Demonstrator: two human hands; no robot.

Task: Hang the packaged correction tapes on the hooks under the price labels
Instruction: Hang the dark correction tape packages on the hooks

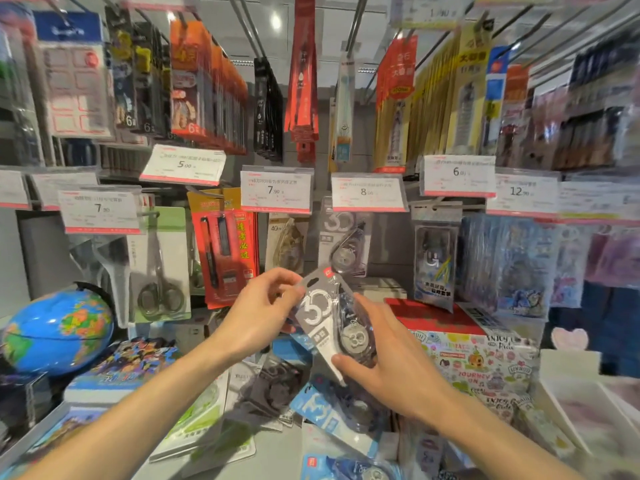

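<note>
Head camera looks down at two hands holding one gray correction tape pack (323, 311) in the middle, near the shelf. Left hand (263, 306) pinches its top corner, and right hand (384, 355) grips its bottom. More packs (332, 410) lie below, and one (346, 244) hangs under the 8.00 price label (369, 194).

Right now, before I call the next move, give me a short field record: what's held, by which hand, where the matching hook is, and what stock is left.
held item: grey correction tape pack, tilted, hang hole at top left
left hand: pinches the pack's upper edge
right hand: holds the pack's lower right side
matching hook: under the 8.00 price label, one similar grey hung pack there
pack on hook: not yet
remaining stock: loose packs lie on the counter below the hands
</note>
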